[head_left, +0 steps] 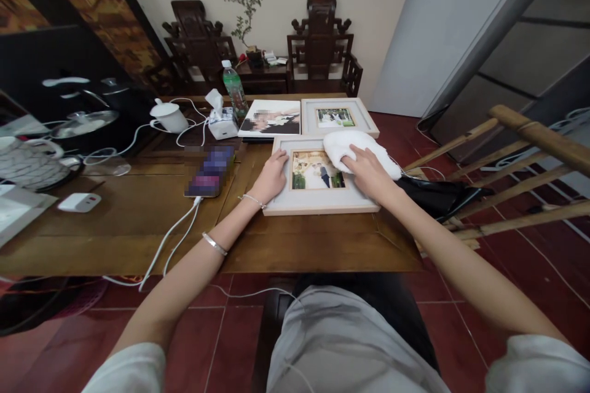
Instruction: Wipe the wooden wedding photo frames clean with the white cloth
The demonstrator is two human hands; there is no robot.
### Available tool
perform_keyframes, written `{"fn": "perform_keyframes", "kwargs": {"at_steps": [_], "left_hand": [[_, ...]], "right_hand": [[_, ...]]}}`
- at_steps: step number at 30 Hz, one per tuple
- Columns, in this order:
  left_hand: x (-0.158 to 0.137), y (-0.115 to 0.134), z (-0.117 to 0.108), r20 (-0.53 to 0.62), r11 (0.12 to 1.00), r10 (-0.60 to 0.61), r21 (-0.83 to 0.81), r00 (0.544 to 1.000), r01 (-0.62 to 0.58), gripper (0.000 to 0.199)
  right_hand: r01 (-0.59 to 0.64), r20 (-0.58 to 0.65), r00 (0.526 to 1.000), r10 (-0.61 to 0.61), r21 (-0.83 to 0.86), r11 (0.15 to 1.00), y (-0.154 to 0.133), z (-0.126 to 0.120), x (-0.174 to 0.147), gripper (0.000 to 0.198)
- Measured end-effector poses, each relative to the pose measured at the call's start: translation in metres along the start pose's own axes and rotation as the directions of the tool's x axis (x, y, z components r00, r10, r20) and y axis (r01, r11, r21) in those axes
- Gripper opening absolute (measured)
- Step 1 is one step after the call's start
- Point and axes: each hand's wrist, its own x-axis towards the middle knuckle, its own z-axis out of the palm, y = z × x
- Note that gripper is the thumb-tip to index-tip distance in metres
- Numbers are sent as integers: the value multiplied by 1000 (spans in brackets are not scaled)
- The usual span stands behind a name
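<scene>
A picture frame with a pale wood edge, a light mat and a small wedding photo lies flat near the table's front edge. My left hand grips its left side, fingers reaching along the upper left corner. A bunched white cloth is under my right hand, which presses it on the frame's upper right part. The cloth hides that corner. Just behind lie a similar second frame and, to its left, a photo panel.
Left of the frames are a phone on a charging cable, a tissue box, a green-labelled bottle, a lidded white cup and a white charger. A bamboo rack stands beyond the table's right edge.
</scene>
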Motion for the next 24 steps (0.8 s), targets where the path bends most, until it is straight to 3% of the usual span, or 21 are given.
{"fn": "perform_keyframes", "kwargs": {"at_steps": [5,10,14,19,24], "left_hand": [[-1,0,-1,36,1000,6,3,999,-6,58],[-3,2,-6,77,996,88,20,993,-90,47],[-4,-1,-5,62,990,142,-6,988,-142,54],[-5,-8,0,68,998,57,-26,996,-56,67],[-6,-5,1,67,1000,26,-15,997,-25,67]], "right_hand": [[64,-134,989,-69,-38,997,-15,0,37,55],[297,-31,953,-301,-87,951,-51,5,88,43],[286,31,958,-284,-91,954,-64,11,103,42],[249,102,967,-235,-155,956,-43,1,95,36],[139,214,973,-81,-269,953,1,-18,77,41]]}}
